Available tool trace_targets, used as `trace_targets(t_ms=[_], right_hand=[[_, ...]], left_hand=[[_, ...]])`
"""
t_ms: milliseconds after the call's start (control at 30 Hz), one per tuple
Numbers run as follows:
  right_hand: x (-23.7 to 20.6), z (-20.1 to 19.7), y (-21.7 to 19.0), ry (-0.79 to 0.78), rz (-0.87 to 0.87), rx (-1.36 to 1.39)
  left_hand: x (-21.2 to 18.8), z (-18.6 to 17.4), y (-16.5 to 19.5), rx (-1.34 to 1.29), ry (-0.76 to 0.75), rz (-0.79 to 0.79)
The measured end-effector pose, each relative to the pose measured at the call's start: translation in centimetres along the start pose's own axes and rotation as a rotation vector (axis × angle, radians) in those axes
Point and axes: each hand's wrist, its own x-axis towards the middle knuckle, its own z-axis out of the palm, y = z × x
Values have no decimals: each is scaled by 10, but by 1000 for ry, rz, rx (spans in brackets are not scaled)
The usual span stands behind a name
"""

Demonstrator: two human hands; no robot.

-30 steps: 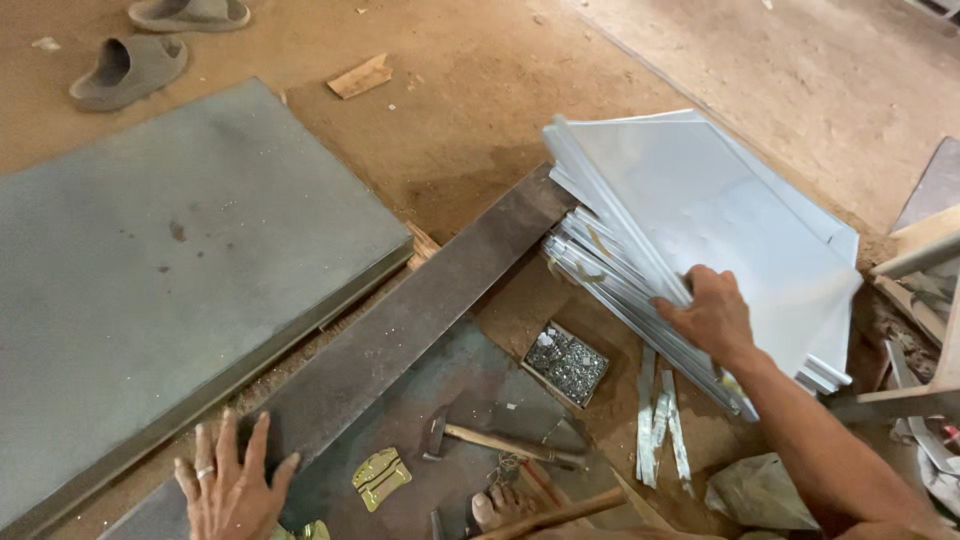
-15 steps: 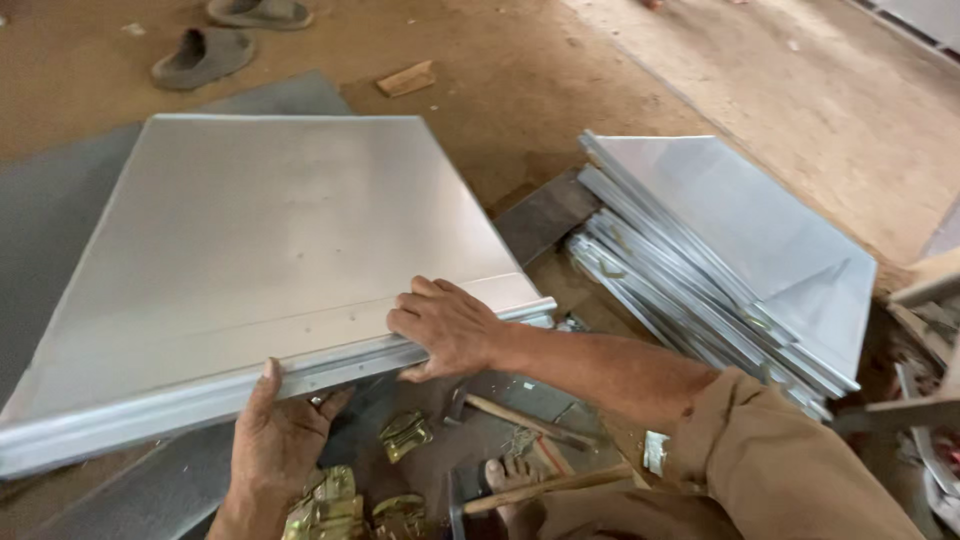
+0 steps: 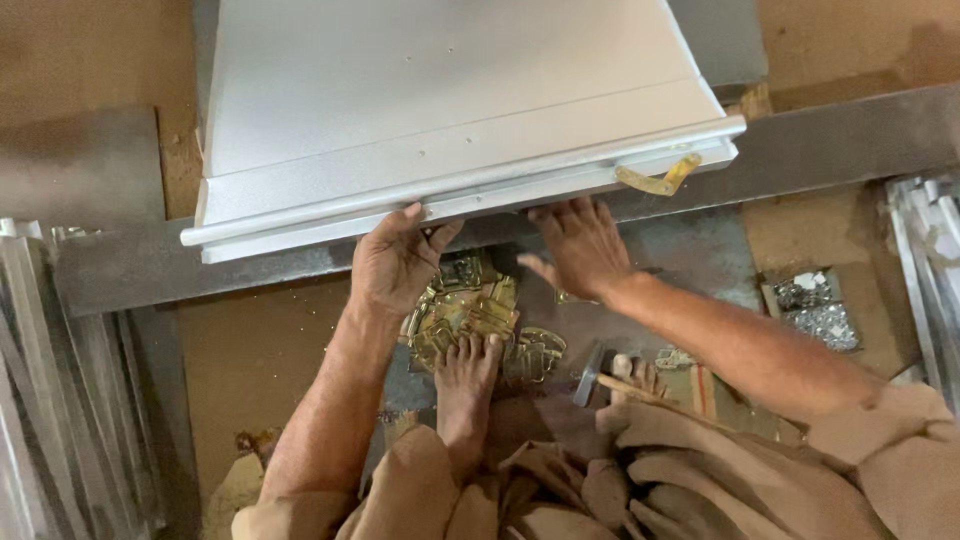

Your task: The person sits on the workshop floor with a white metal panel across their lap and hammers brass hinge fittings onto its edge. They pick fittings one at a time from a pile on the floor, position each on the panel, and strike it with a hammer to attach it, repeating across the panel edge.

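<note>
So the big change here: half a second back we had the flat silver-grey sheet-metal panel with its folded front rim (image 3: 450,110) caught by one corner and swinging across; now it sits square in front of us, folded rim toward us, resting over the long dark steel bar (image 3: 840,140) that runs across the floor. A second ago that panel wasn't even out of the stack. We'd judge the carrying part is over and we're at the lining-up stage.

Our left hand (image 3: 395,262) is curled up under the rim, fingers hooked on the folded edge, thumb side toward the middle, so it's gripping the panel. Our right hand (image 3: 582,245) lies flatter, fingertips pressed to the underside of the same rim just right of the left hand; whether it's clamping or only steadying, we can't tell.

Further right along the rim hangs a small bent brass-coloured hinge strap (image 3: 660,178). Just below both hands sits a loose heap of brass-coloured hinges (image 3: 480,320), with our bare foot (image 3: 465,385) resting on it. Below the right hand lies a steel hammer with a wooden handle (image 3: 600,372).

Packages: only one we can spot, a small shallow open box of shiny silver fasteners (image 3: 818,312), well off to the right of the right hand. No labels or signs are readable.
</note>
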Motion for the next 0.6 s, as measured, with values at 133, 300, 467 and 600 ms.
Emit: trace_targets(t_ms=[133,300,467,600], right_hand=[[52,46,19,-294,158,53],[64,64,39,-88,-11,107],[12,54,55,-132,42,40],[-70,35,45,-166,141,-32]], left_hand=[[-3,-6,5,56,-6,5],[-16,-10,11,43,4,-23],[-30,-34,-6,6,8,-62],[-44,-64,-41,-55,55,-74]])
